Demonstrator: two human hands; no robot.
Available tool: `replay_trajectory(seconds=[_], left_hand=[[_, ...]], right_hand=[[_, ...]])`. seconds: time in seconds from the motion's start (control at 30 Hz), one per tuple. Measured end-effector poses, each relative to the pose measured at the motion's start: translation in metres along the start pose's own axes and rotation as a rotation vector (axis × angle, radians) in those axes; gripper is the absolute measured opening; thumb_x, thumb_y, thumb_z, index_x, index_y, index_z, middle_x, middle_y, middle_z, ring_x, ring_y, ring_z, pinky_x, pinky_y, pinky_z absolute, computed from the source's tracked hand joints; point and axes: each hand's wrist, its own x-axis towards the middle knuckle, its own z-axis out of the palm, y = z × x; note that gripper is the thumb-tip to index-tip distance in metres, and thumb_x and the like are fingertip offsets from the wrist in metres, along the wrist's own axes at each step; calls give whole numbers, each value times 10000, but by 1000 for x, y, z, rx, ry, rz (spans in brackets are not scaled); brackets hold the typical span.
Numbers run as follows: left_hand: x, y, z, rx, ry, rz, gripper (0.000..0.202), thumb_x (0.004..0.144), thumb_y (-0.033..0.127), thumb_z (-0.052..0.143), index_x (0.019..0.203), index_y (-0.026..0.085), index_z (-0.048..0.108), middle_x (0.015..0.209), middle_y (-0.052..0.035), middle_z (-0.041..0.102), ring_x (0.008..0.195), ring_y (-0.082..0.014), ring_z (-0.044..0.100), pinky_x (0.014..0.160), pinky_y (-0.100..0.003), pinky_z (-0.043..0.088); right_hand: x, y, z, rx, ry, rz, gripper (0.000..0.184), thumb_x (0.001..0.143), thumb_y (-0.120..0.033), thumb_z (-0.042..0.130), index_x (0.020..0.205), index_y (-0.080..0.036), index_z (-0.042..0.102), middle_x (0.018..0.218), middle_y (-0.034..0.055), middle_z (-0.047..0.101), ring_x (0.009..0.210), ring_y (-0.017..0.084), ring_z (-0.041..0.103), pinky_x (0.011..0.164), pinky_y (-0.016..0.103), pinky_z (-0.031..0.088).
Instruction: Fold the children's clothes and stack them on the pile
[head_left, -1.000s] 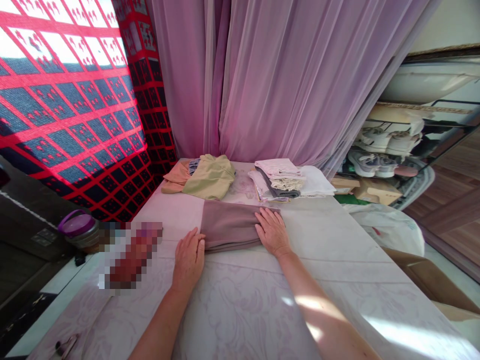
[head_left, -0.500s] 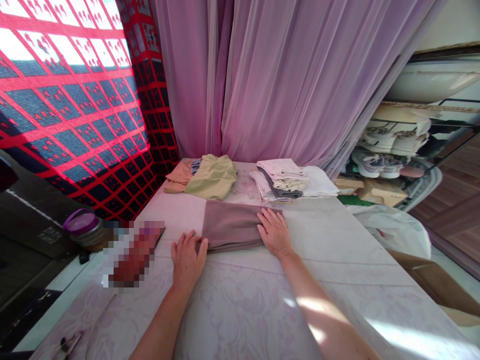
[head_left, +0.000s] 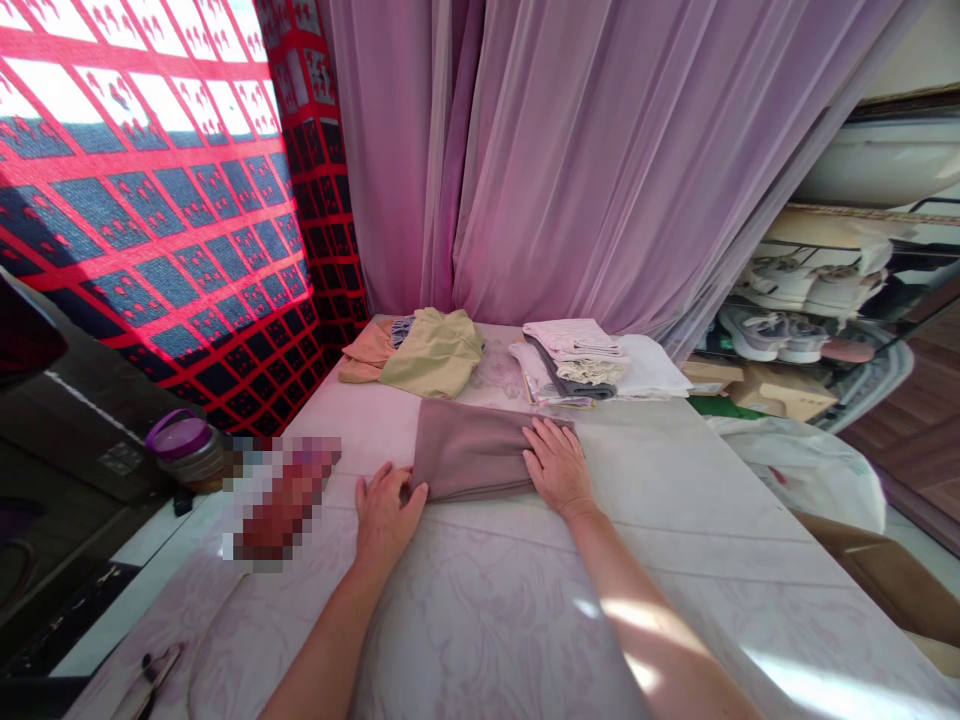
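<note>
Mauve folded cloth (head_left: 472, 452) lies as a second ago, a flat band on the pale floral bedsheet (head_left: 480, 610) below stacked folded laundry (head_left: 577, 360); left hand (head_left: 388, 518) touches its left end, right hand (head_left: 556, 465) rests flat on top, neither gripping.

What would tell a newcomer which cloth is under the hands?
Start at the pale patterned cover below the lilac curtain. A folded mauve cloth lies there, nearer you than the olive pile and pale stack. Hands rest on it: right hand on top, left hand at its edge.
</note>
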Motion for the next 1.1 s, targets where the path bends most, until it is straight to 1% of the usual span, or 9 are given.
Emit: replay_trajectory(seconds=[0.17, 0.27, 0.37, 0.47, 0.57, 0.7, 0.83, 0.97, 1.1], left_hand=[[0, -4, 4, -90, 9, 16, 143, 822, 367, 506, 838, 236, 559, 1029, -32, 719, 1076, -225, 629, 1131, -545, 215], [2, -7, 5, -204, -5, 17, 170, 798, 402, 539, 851, 245, 575, 1104, -40, 714, 1149, -232, 602, 1143, -524, 230], [2, -10, 6, -386, -34, 33, 251, 796, 451, 553, 915, 235, 598, 1223, -75, 671, 1229, -227, 555, 1112, -452, 335], [0, -8, 5, -568, -114, 83, 334, 802, 486, 558, 974, 202, 597, 1335, -109, 599, 1262, -233, 530, 1065, -399, 409], [-5, 0, 2, -659, -226, 180, 310, 829, 460, 549, 971, 189, 598, 1355, -109, 583, 1247, -234, 542, 1051, -386, 426], [-11, 12, -1, -656, -324, 323, 348, 846, 425, 562, 1108, 204, 619, 1258, -83, 648, 1203, -222, 573, 1057, -396, 430], [-15, 17, 1, -709, -354, 358, 474, 822, 440, 600, 1246, 228, 601, 1351, -88, 589, 1297, -249, 496, 1110, -452, 370], [-13, 15, 1, -976, -352, 95, 496, 797, 503, 629, 1185, 194, 638, 1286, -121, 632, 1214, -276, 566, 1058, -445, 423], [-6, 10, -3, -1251, -325, -168, 501, 744, 506, 699, 1113, 169, 658, 1170, -131, 685, 1049, -263, 654, 989, -407, 464]], right_hand=[[4, -9, -13, 38, 24, 18, 402, 934, -276, 401, 1266, -197, 615, 1364, 104, 562, 1299, 250, 443, 1095, 439, 304], [19, -37, -33, 177, -12, 89, 381, 929, -279, 397, 1199, -204, 654, 1305, 94, 606, 1222, 231, 516, 1030, 364, 394], [46, -77, -52, 419, -249, 205, 348, 930, -339, 421, 1139, -235, 679, 1077, 62, 715, 967, 199, 648, 841, 291, 492], [74, -111, -62, 621, -569, 275, 387, 948, -436, 400, 922, -223, 723, 799, 29, 726, 753, 174, 661, 683, 255, 491], [89, -126, -62, 722, -737, 356, 430, 934, -512, 411, 920, -198, 704, 758, 20, 712, 647, 145, 639, 594, 224, 468], [91, -126, -53, 660, -759, 472, 409, 802, -485, 625, 1053, -164, 667, 963, 86, 719, 692, 177, 653, 584, 244, 468], [93, -119, -46, 608, -726, 502, 69, 737, -181, 632, 784, -159, 678, 796, 70, 712, 739, 200, 651, 633, 250, 453], [108, -101, -60, 660, -685, 540, 127, 758, -131, 525, 756, -169, 646, 702, 20, 679, 659, 159, 625, 563, 220, 424], [137, -62, -105, 990, -552, 634, 92, 742, -168, 565, 809, -179, 626, 651, -8, 659, 616, 147, 610, 520, 208, 433]])
